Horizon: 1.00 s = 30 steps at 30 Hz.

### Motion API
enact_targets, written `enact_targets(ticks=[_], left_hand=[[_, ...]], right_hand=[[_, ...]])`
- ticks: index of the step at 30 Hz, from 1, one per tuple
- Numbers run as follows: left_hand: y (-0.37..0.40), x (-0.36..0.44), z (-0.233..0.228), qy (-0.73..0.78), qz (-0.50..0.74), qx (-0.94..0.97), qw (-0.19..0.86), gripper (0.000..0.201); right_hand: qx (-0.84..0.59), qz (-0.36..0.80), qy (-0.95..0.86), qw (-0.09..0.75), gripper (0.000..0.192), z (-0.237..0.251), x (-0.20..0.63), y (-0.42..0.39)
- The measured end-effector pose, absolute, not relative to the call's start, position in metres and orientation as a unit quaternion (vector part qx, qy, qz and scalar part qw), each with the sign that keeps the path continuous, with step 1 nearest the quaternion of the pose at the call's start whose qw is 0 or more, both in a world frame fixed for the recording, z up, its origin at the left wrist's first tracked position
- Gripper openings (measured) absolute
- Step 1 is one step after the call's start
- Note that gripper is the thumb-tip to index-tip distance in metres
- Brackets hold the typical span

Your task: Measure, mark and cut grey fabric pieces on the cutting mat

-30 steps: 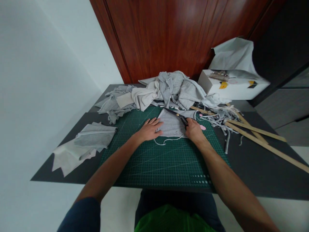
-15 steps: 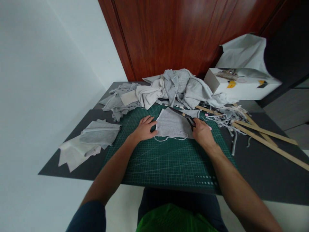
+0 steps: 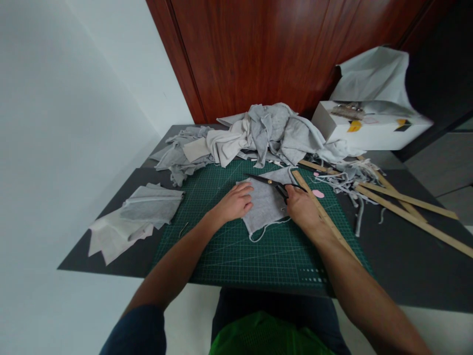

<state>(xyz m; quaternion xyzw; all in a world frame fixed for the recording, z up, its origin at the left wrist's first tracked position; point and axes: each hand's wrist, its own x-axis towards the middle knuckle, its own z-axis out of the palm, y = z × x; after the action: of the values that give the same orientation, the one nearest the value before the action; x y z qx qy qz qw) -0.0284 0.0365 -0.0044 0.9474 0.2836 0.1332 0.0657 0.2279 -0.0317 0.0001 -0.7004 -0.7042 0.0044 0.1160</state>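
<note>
A small stack of folded grey fabric pieces point(image 3: 136, 217) lies at the left edge of the dark counter point(image 3: 406, 266), well apart from the work. On the green cutting mat point(image 3: 258, 251), the left hand point(image 3: 236, 202) presses flat, fingers spread and lightly curled, on the left edge of a grey fabric piece point(image 3: 264, 204), pinning it to the mat. The fabric piece lies directly between the two hands, touching both, with a thin trimmed strip curling from its lower edge. Black-handled scissors point(image 3: 271, 183) lie across the top of the piece, blades pointing left and only narrowly parted, their handles in the grip of the right hand point(image 3: 301, 207), whose fingers are closed around them. Just beside the right hand a long wooden strip point(image 3: 325, 217) runs diagonally down the mat, passing under the forearm. A small pink scrap point(image 3: 318, 194) sits near it. Behind the mat a heap of grey cloth point(image 3: 258, 133) covers the back of the counter. To the right more wooden strips point(image 3: 406, 207) lie among cut fabric trimmings point(image 3: 351, 177), and a white box point(image 3: 369, 128) carries yellow and black marks; any writing on it is too small to read
</note>
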Motion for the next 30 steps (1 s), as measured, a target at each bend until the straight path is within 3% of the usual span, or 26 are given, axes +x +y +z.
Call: enact_targets(ticks=[5,14,19,24,27,30], left_hand=[[0.043,-0.028,-0.014,0.261,0.110,0.952,0.120,0.039],[0.065,-0.055,-0.010,0.442,0.069,0.893,0.052,0.049],[0.061,-0.052,-0.004,0.394,0.134,0.908,0.048,0.037],[0.030,-0.025,0.008,0.291,0.156,0.942,0.062,0.030],[0.008,-0.011,0.008,0.249,0.123,0.958,0.072,0.031],[-0.004,-0.002,0.004,0.222,0.092,0.967,0.088,0.046]], right_hand=[[-0.708,0.038,-0.686,0.161,0.038,-0.006,0.238,-0.009],[-0.659,0.021,-0.667,0.346,0.041,-0.008,0.236,-0.015],[-0.658,0.147,-0.649,0.353,0.027,-0.008,0.218,-0.027],[-0.673,0.168,-0.631,0.347,0.026,-0.014,0.221,-0.021],[-0.679,0.181,-0.618,0.352,0.026,-0.017,0.227,-0.016],[-0.668,0.204,-0.618,0.361,0.024,-0.020,0.230,-0.012]])
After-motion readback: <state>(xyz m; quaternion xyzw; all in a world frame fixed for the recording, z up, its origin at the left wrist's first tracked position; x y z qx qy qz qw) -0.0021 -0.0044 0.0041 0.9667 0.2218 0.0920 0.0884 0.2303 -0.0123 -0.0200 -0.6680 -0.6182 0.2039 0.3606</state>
